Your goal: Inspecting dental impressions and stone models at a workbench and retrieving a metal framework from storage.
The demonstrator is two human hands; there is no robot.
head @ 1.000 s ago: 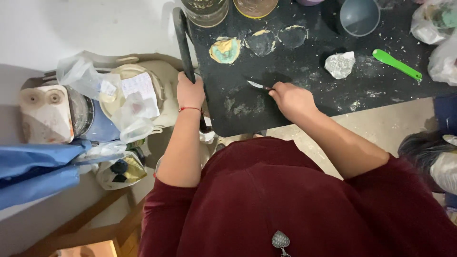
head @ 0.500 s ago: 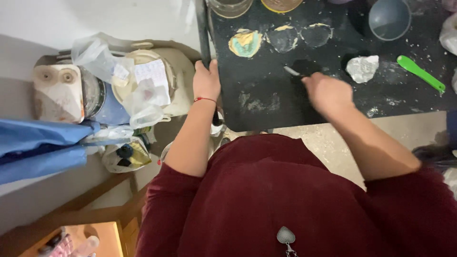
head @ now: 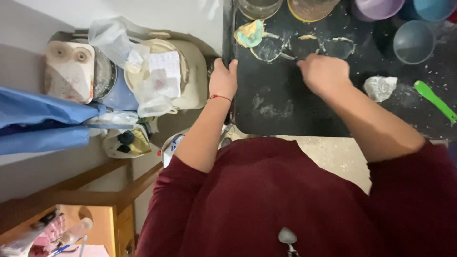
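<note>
The black tabletop point(head: 285, 114) fills the upper right of the frame, smeared with dough rings point(head: 304, 46) near its far edge. The right hand point(head: 324, 74) has moved up from mid-board to those rings, fingers curled together, whatever they grip hidden. The left hand point(head: 223, 81) still clamps the board's left edge.

right hand point(head: 324, 74) moved up to dough rings point(head: 304, 46)
</note>
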